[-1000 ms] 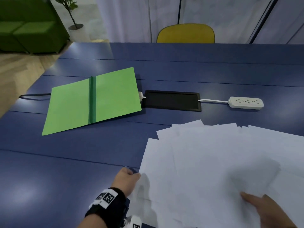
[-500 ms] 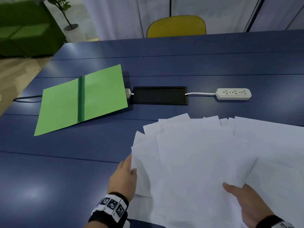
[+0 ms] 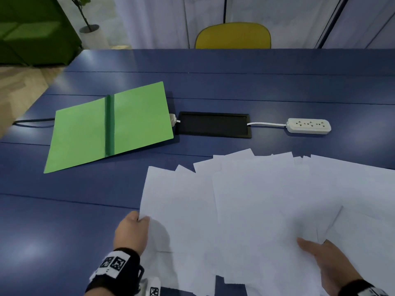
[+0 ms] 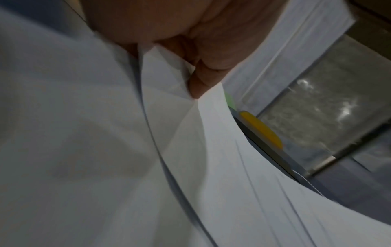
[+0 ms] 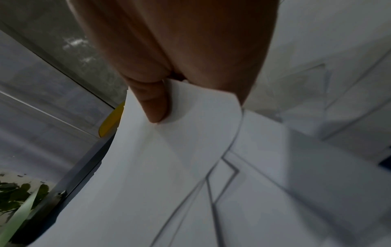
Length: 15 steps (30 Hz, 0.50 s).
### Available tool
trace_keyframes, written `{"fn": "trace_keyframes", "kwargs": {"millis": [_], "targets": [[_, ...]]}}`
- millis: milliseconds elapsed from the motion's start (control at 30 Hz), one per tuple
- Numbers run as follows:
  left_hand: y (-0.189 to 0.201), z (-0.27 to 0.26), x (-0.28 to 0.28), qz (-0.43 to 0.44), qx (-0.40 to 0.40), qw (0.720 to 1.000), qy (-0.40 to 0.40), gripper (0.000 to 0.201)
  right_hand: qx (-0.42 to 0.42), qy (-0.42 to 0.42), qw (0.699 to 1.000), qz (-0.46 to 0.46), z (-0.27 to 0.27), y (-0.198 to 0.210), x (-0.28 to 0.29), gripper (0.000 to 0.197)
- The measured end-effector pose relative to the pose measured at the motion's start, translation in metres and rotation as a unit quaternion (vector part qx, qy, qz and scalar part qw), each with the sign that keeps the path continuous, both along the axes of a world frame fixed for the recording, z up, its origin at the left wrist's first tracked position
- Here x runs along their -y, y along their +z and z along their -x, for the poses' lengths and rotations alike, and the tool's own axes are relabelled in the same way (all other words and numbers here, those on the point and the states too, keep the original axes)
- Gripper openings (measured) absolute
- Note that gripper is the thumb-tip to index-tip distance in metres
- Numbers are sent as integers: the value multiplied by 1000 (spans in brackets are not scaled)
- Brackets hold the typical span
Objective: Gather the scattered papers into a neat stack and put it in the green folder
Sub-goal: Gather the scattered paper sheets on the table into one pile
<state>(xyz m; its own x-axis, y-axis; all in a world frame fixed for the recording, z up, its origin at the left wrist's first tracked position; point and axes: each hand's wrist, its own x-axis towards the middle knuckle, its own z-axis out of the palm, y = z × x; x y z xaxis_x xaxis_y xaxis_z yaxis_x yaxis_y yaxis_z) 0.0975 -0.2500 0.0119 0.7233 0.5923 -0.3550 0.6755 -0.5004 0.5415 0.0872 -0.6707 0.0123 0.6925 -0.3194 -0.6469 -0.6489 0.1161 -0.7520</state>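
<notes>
Several white papers lie fanned and overlapping on the blue table, right of centre. My left hand grips the left edge of the pile, thumb on top, fingers hidden beneath; the left wrist view shows the thumb pressing the sheets. My right hand pinches the papers near their lower right, thumb on top of a lifted sheet. The green folder lies spread flat at the left, well beyond my left hand.
A black cable hatch is set in the table just right of the folder. A white power strip lies further right, its cord running to the hatch. A yellow chair stands behind the far table edge.
My left hand moved from flat against the pile's edge to gripping it with the thumb on top. The sheets shifted slightly left, and my view moved closer.
</notes>
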Motion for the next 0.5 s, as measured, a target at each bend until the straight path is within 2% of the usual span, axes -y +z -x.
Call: {"fn": "trace_keyframes", "kwargs": {"millis": [67, 133, 167, 233, 267, 333, 400, 500], "targets": [[0, 7, -31, -1, -3, 999, 34, 23, 3, -3, 1000, 16, -1, -3, -3, 14], [-2, 13, -52, 49, 6, 996, 72, 16, 9, -1, 1000, 26, -1, -5, -10, 12], [-3, 17, -59, 106, 20, 989, 100, 16, 11, 2, 1000, 27, -1, -5, -16, 12], [-5, 24, -59, 249, 27, 957, 144, 24, 10, 10, 1000, 22, 0, -6, -29, 13], [-8, 27, -56, 310, 13, 940, 145, 25, 7, 10, 1000, 21, 1, -9, -35, 13], [-14, 30, -49, 376, -27, 918, 125, 31, 1, 6, 1000, 22, 1, -13, -46, 16], [-16, 31, -43, 373, -37, 922, 94, 40, 4, 0, 1000, 31, 2, -16, -50, 16], [-1, 31, -53, 271, 12, 961, 53, 26, 15, -12, 998, 56, 2, -19, -54, 13]]}}
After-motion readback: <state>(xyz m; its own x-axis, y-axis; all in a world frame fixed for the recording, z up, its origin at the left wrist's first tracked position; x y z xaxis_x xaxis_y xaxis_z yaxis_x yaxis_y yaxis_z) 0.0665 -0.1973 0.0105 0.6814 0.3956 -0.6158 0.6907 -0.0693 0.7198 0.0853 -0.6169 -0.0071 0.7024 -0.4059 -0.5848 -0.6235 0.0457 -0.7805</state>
